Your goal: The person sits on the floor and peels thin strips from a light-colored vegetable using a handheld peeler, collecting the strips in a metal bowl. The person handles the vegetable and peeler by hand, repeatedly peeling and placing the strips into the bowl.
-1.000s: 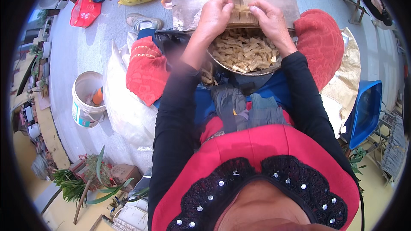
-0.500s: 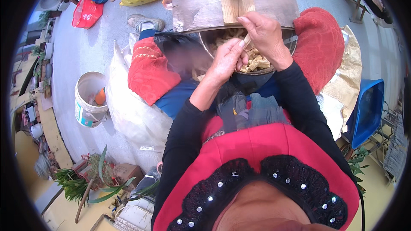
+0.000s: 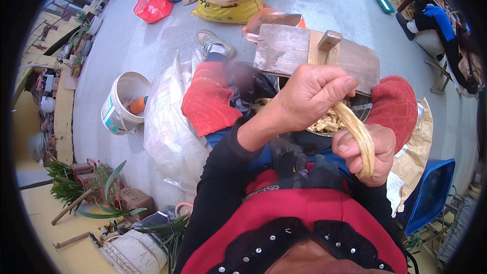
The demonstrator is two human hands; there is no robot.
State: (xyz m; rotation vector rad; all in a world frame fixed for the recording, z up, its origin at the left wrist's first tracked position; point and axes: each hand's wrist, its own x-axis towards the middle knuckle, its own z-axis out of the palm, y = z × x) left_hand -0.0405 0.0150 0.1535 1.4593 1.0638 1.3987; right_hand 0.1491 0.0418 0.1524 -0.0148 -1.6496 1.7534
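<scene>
A long, pale yellow, wrinkled dried strip (image 3: pixel 358 134) runs between my two hands above my lap. My left hand (image 3: pixel 315 96) is closed in a fist at its upper end. Lower and to the right, my right hand (image 3: pixel 373 155) grips the other end with curled fingers. Beneath them stands a round metal pot (image 3: pixel 361 113) between my knees, partly hidden by my hands. Short broken pieces (image 3: pixel 328 123) of similar pale material lie in it. A weathered wooden board (image 3: pixel 281 50) with a raised wooden block (image 3: pixel 329 40) rests across the pot's far side.
Red cloths (image 3: pixel 209 102) cover my knees. To the left are a white sack (image 3: pixel 170 122) and a white bucket (image 3: pixel 119 109) with an orange-handled thing inside. A blue tub (image 3: pixel 431 187) stands at the right. Farther off are a yellow bag (image 3: pixel 223 12) and a red bag (image 3: pixel 153 5).
Both hands have come up and back from the pot, my right hand furthest, and the long strip now shows between them. The view has shifted, so the surroundings sit differently.
</scene>
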